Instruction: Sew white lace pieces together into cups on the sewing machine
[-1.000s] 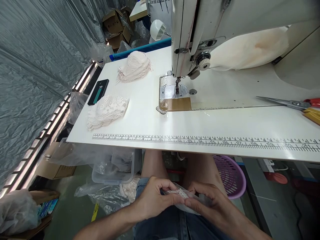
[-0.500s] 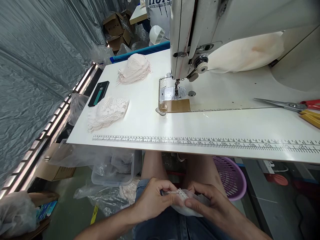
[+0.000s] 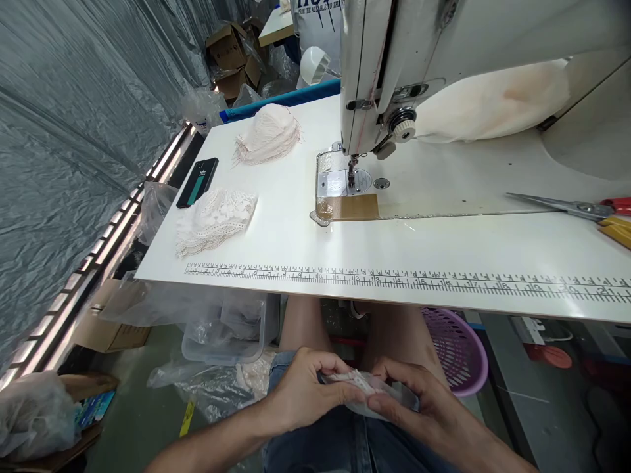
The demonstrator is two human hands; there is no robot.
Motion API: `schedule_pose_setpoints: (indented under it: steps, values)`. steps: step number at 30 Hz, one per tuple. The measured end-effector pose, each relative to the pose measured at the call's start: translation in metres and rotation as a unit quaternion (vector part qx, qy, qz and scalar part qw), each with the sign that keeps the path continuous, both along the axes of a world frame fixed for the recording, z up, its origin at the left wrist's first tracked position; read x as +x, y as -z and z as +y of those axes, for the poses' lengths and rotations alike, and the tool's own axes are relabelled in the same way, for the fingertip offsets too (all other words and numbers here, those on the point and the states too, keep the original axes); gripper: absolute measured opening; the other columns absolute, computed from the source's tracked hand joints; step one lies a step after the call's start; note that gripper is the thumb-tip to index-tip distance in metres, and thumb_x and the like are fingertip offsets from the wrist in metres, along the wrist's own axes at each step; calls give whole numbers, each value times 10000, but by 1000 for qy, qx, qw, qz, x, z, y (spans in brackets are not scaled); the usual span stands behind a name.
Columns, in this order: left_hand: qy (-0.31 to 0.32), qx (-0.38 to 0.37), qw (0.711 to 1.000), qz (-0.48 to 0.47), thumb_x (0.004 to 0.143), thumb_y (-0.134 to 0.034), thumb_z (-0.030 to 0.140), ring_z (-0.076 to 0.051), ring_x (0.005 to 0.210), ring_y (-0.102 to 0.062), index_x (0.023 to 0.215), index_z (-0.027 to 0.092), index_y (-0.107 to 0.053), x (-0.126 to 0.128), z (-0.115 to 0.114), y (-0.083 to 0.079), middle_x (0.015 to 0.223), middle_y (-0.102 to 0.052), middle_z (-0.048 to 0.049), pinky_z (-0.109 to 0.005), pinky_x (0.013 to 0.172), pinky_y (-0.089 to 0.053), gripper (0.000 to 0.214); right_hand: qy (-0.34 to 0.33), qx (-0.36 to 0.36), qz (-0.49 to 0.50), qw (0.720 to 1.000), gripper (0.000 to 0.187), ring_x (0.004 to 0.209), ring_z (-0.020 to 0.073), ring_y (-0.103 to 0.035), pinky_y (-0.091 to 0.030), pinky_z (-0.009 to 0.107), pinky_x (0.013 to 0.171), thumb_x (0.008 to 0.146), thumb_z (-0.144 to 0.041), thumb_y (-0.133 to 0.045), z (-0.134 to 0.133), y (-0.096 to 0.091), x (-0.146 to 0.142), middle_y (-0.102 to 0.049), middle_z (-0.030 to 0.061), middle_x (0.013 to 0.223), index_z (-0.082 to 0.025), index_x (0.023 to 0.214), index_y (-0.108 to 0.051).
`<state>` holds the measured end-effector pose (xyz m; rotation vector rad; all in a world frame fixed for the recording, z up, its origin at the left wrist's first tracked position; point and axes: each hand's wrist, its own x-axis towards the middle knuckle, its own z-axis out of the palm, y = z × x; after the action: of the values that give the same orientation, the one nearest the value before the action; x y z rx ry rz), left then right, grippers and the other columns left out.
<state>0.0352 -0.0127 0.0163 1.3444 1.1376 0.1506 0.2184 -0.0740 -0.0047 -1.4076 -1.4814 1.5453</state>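
Over my lap, below the table edge, I hold a small white piece of lace-edged fabric between both hands. My left hand pinches its left end with thumb and fingers. On its right end my right hand is closed, thumb on top. Part of the fabric is hidden behind the fingers. Beyond the table edge stands a white sewing machine, its presser foot over the needle plate. Folded white lace pieces lie on the table's left, with a stack of pale cup-shaped pieces behind them.
A dark phone lies beside the lace. Scissors with red and yellow handles rest at the right of the white table. Under it are a clear plastic bin and a purple basket. Pale fabric sits under the machine arm.
Both hands stay over my lap, pinching the fabric, which has shifted slightly between the fingers. The whole view has moved a little, so the table things appear slightly farther right.
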Motion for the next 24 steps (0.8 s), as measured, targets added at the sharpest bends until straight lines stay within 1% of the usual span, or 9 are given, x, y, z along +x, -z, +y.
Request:
schedule_pose_setpoints:
  steps: [3,6,9,12,17,19,24]
  values:
    - [12,13,1000,13,679,-706,265,-78,540,-427,692,113,-738,0,1,-3,532,-566,9,-159,511,-321,156,-11,2,-20,1000,263,702,148,-533,-383,202,579,839,-466,-536,0,-1,0,-577,-12,747,-210,791,-578]
    - [19,24,999,15,690,-694,275,-86,549,-441,692,108,-739,1,2,-3,541,-570,-1,-164,507,-316,173,-8,-8,-17,1000,272,722,152,-547,-395,206,606,858,-474,-503,0,0,-1,-584,-9,758,-214,831,-579]
    - [20,20,1000,2,701,-684,290,-87,553,-442,695,103,-735,0,2,-2,551,-568,-4,-168,509,-313,194,-10,-12,-8,1000,283,717,149,-549,-397,207,609,869,-477,-482,-1,0,-1,-579,-10,756,-213,821,-573]
    - [19,13,1000,0,702,-680,285,-82,548,-418,690,101,-730,-1,2,-1,545,-549,3,-172,509,-304,191,-15,-7,-7,1000,300,733,157,-549,-399,214,626,846,-494,-506,-1,0,0,-579,-7,754,-207,797,-578]
    - [15,4,1000,0,698,-682,281,-83,553,-418,692,96,-729,0,2,-2,551,-549,0,-173,511,-305,191,-23,-38,1,999,300,752,152,-534,-384,220,640,866,-490,-491,0,4,1,-572,-5,786,-204,852,-582]
    - [8,-10,1000,-8,689,-692,281,-82,552,-422,687,98,-731,0,3,-2,550,-551,0,-170,510,-307,187,-20,-43,24,999,298,740,144,-519,-376,219,633,874,-481,-487,0,4,1,-561,-6,783,-198,841,-577]
    - [-32,-102,993,-49,586,-778,298,-79,531,-432,670,108,-730,-1,2,3,547,-565,5,-170,504,-323,213,-19,-74,108,991,283,732,141,-494,-380,231,655,852,-465,-524,1,3,3,-537,-11,764,-191,791,-557]
